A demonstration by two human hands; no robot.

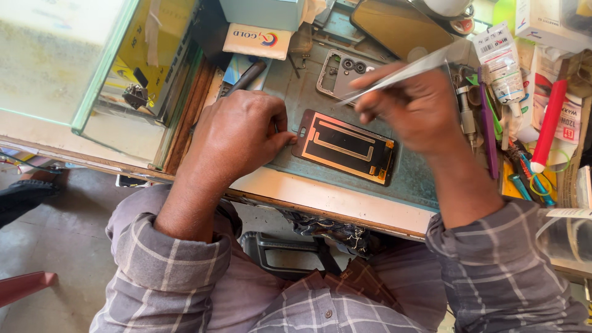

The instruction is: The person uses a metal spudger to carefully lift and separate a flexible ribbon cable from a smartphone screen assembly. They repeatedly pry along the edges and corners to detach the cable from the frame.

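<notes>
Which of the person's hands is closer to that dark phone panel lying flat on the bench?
Left. The left hand touches the dark phone panel at its end; the right hand hovers above it, holding tweezers.
</notes>
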